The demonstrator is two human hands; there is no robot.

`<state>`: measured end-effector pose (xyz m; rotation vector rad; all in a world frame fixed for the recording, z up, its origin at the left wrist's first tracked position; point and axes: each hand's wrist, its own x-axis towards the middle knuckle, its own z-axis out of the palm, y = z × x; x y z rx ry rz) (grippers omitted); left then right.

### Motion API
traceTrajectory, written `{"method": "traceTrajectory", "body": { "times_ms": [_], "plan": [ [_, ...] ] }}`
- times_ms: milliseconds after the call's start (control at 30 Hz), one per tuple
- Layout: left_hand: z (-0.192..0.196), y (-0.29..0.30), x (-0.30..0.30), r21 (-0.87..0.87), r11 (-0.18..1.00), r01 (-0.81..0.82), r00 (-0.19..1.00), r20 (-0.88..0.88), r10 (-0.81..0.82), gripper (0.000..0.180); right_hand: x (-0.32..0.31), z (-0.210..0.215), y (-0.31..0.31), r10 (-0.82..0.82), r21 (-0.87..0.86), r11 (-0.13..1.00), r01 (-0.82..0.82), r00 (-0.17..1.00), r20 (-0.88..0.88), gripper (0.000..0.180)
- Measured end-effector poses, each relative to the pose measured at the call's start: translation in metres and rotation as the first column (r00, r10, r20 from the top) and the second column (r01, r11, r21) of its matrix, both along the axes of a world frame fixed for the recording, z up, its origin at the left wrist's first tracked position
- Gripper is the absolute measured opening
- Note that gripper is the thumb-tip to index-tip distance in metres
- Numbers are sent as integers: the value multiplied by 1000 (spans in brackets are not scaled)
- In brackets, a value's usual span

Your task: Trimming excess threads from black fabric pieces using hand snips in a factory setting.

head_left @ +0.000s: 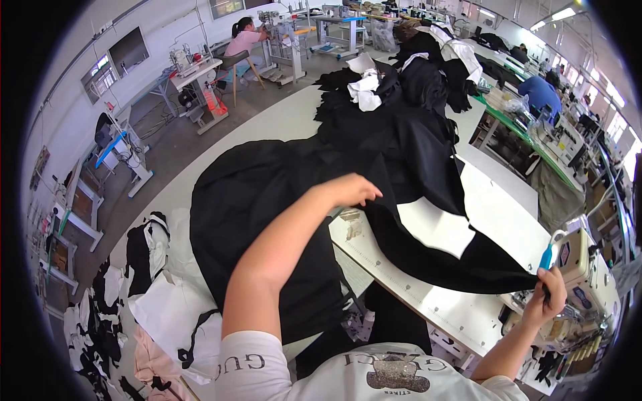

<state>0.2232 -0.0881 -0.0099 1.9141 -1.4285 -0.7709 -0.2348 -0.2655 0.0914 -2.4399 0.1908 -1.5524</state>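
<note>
Fabric scraps (170,311), mostly white, lie at left on the pale tabletop (281,123), beside spread black cloth (234,190). The left hand (353,190) touches the cloth, fingers bent (whether pinching, I cannot tell). Rightward, a black length sweeps to the right hand (550,295), clamped on its end near a sewing machine (576,260).

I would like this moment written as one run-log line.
Left hand: on black fabric, grip unclear | Right hand: gripping fabric's end near sewing machine | Fabric: extended between hands
</note>
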Motion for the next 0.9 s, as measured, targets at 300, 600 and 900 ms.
{"method": "traceTrajectory", "body": {
  "times_ms": [300, 600, 900],
  "plan": [
    [44, 19, 26, -29, 962, 271, 947, 186, -261, 37, 72, -8, 3, 267, 38, 956, -292, 915, 302, 20],
    [-68, 6, -10, -224, 890, 396, 519, 855, -16, 6, 26, 3, -17, 261, 108, 945, -309, 910, 321, 27],
    [28, -23, 87, -845, 414, -338, 731, 41, 681, 13, 65, -13, 35, 404, 747, 510, -427, 885, 231, 47]
  ]
}}
